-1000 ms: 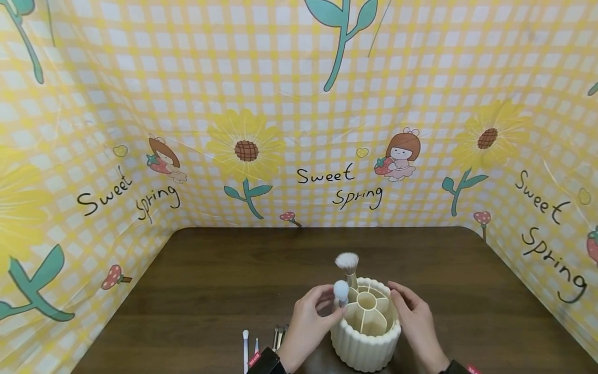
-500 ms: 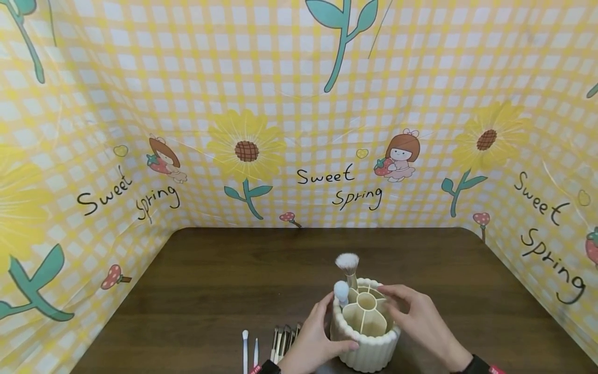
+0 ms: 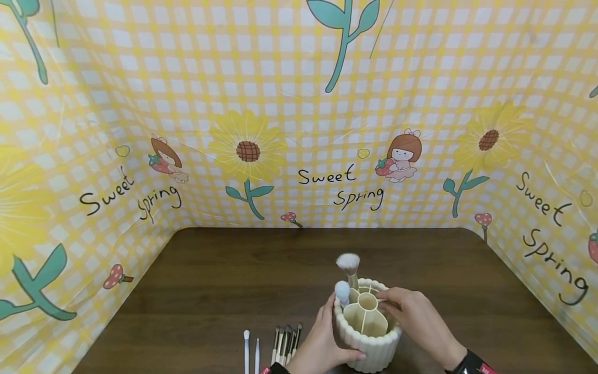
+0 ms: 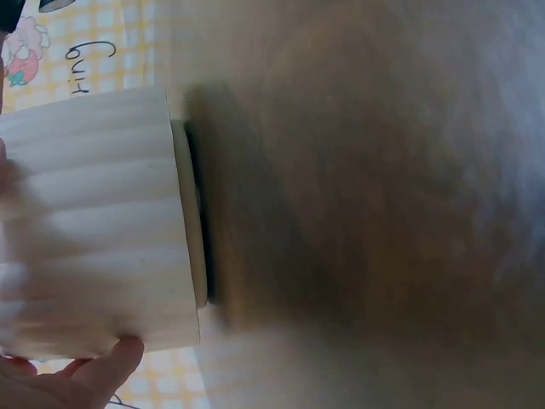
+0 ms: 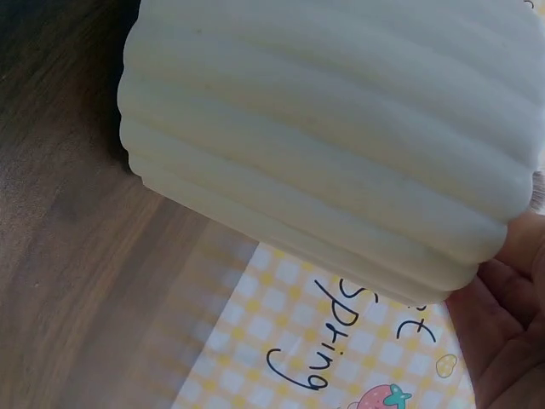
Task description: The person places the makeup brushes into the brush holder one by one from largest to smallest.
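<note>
A cream ribbed makeup brush holder (image 3: 369,349) stands on the table, with a round divider insert (image 3: 367,323) inside it. My left hand (image 3: 322,340) grips its outer wall from the left, the thumb across the front; the left wrist view shows a thumb on the ribbed wall (image 4: 94,213). Reaching over the rim from the right, my right hand (image 3: 420,317) pinches the insert near its centre ring, its fingertips partly hidden. A fan-shaped white makeup brush (image 3: 348,264) and a pale blue round-headed brush (image 3: 342,291) stand upright in the left compartments.
Several small makeup brushes (image 3: 286,344) lie in a bunch left of my left hand. Farther left lie a white-tipped stick (image 3: 246,349) and a thin pointed stick (image 3: 257,356). A checked cloth (image 3: 317,130) hangs behind the brown table (image 3: 261,270).
My left hand has gone from the pale blue brush to the holder's outer wall. My right hand has moved left, from the holder's right rim to the insert near the centre ring.
</note>
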Demonstrator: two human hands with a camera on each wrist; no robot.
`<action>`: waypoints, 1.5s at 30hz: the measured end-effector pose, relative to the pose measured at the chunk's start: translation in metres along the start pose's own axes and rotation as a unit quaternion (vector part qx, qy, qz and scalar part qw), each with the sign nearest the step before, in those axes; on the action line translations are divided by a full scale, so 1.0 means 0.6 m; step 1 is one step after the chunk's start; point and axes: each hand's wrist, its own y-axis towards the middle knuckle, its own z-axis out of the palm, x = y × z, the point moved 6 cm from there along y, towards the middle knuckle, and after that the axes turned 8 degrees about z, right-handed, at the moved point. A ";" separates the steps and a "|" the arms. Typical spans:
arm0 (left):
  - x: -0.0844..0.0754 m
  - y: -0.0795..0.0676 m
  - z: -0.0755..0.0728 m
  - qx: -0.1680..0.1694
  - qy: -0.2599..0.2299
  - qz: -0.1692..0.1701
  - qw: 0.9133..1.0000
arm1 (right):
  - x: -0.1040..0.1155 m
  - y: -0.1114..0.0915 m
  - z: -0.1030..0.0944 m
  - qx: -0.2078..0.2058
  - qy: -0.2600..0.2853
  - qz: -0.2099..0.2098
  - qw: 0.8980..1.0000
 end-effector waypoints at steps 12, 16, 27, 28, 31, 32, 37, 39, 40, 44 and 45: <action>-0.001 0.000 -0.002 -0.035 0.033 0.001 0.999 | 0.008 -0.004 -0.001 -0.092 -0.046 -0.013 0.995; -0.001 -0.001 -0.002 -0.039 0.048 0.007 0.998 | 0.009 -0.005 0.001 -0.098 -0.052 0.006 0.994; 0.000 -0.001 0.002 -0.035 0.049 0.009 0.998 | 0.025 -0.011 -0.005 -0.142 -0.089 -0.009 0.986; 0.000 -0.001 0.002 -0.036 0.050 0.011 0.998 | 0.026 -0.011 -0.006 -0.145 -0.090 -0.009 0.985; -0.002 -0.001 0.002 -0.037 0.055 0.019 0.998 | 0.027 -0.013 -0.006 -0.152 -0.090 -0.008 0.984; -0.002 -0.001 0.002 -0.036 0.057 0.021 0.998 | 0.026 -0.014 -0.007 -0.154 -0.090 -0.008 0.984; -0.001 0.000 0.003 -0.020 0.057 0.028 0.998 | 0.025 -0.014 -0.008 -0.147 -0.080 -0.005 0.986; 0.001 0.001 0.003 -0.012 0.048 0.022 0.999 | 0.022 -0.012 -0.008 -0.133 -0.069 0.004 0.989; 0.002 0.002 0.004 -0.008 0.040 0.017 0.999 | 0.020 -0.012 -0.008 -0.125 -0.062 0.010 0.990; 0.008 0.006 0.008 0.001 0.006 0.007 1.000 | 0.016 -0.010 -0.005 -0.097 -0.041 0.029 0.994; 0.009 0.007 0.010 0.003 -0.002 0.007 1.000 | 0.016 -0.010 -0.004 -0.093 -0.039 0.030 0.994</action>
